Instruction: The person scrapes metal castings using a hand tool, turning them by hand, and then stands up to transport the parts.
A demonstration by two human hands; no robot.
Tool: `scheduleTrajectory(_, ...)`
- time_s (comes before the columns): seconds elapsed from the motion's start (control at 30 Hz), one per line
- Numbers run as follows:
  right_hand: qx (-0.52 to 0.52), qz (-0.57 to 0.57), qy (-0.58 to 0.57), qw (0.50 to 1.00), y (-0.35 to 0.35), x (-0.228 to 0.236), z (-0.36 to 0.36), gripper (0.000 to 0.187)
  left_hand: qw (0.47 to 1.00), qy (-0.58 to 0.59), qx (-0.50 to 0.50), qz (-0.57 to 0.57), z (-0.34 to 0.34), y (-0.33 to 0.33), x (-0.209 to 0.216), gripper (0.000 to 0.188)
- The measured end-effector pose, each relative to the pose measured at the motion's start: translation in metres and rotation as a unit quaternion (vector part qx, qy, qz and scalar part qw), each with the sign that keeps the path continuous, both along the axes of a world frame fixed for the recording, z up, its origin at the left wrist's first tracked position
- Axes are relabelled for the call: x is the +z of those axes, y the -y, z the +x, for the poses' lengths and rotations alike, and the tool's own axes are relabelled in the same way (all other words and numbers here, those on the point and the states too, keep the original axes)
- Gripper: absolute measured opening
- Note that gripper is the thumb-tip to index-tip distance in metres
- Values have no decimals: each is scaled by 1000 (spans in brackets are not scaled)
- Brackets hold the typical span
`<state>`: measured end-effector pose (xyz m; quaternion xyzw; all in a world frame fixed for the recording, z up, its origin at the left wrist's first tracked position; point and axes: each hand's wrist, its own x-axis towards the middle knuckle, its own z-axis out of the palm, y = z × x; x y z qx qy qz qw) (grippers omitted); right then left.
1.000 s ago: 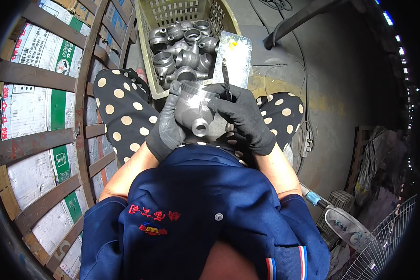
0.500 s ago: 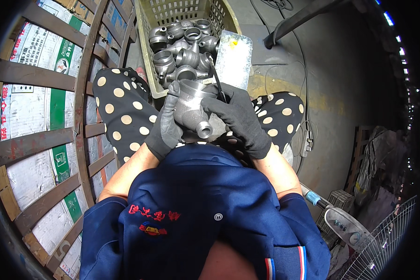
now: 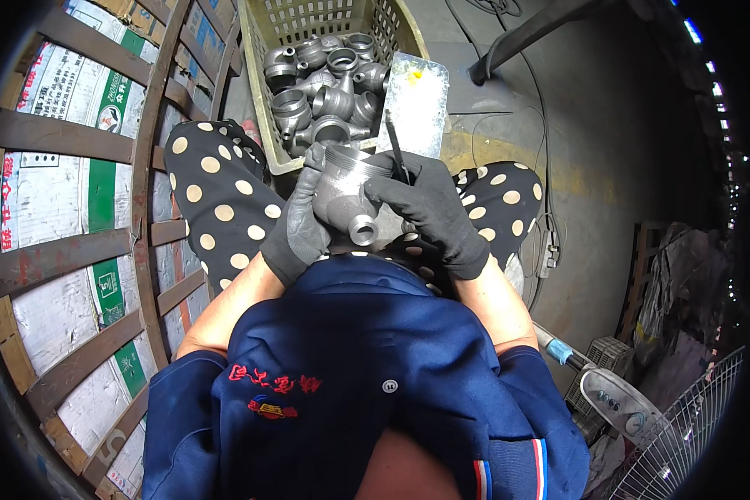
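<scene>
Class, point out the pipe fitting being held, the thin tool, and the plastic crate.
metal pipe fitting (image 3: pixel 342 187), head view, on its body.
thin dark tool (image 3: pixel 394 146), head view, on its shaft.
yellow plastic crate (image 3: pixel 257 92), head view, on its left wall.

white-green printed sacks (image 3: pixel 54 179) behind left wooden slats (image 3: pixel 75 137)
</scene>
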<state>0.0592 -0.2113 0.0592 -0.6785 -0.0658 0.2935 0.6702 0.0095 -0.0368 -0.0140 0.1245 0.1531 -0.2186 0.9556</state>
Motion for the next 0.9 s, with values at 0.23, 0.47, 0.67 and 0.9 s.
scheduleTrajectory(0.23,13,-51,63,997,1,-7,2,28,998,19,-13,-59,-3,-4,-7,67)
scheduleTrajectory(0.47,-24,27,14,999,0,7,-6,40,997,40,-25,-60,0,-6,-6,68)
scheduleTrajectory(0.67,18,-73,70,995,-3,0,0,38,1000,9,9,15,-1,-1,-3,71)
scheduleTrajectory(0.9,-12,-24,18,999,0,-6,1,35,995,39,-59,-67,-1,-12,-8,76)
